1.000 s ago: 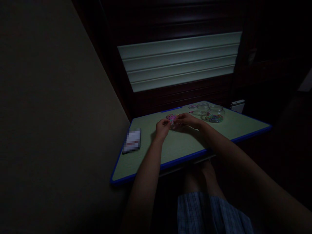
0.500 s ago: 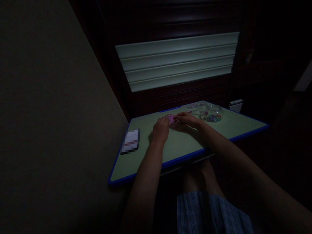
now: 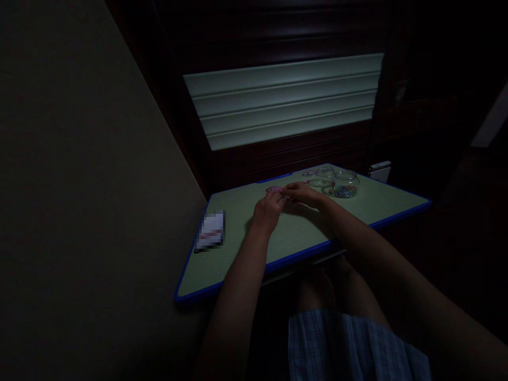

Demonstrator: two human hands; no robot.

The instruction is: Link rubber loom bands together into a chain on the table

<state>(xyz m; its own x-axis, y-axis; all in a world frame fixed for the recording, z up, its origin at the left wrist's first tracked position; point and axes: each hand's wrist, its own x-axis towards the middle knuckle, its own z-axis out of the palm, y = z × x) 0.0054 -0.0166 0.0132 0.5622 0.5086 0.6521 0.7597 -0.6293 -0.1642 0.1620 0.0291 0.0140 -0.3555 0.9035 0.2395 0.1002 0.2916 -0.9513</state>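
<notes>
1. Toward the far edge of the table (image 3: 238, 248), near its middle, we find both hands brought together over a small pink and multicoloured piece (image 3: 277, 190), seemingly made of little loops; the dim light hides its exact make.
2. We note the left hand (image 3: 267, 210) and right hand (image 3: 304, 193) meet fingertip to fingertip, each pinching the piece; how firmly, we cannot tell.
3. We judge the piece very light, soft and probably stretchy, not fragile but liable to slip or spring from a loose pinch. Hold is best taken at its two ends, fingertips only.
4. Its long axis, as far as we can tell, runs roughly along the far edge, from one hand to the other; no distinct front or point is discernible.
5. Near the far right corner stands a clear jar (image 3: 344, 184) of coloured loops with clear lids (image 3: 322, 173) beside it; a flat dark object (image 3: 210, 233) lies by the left edge.
</notes>
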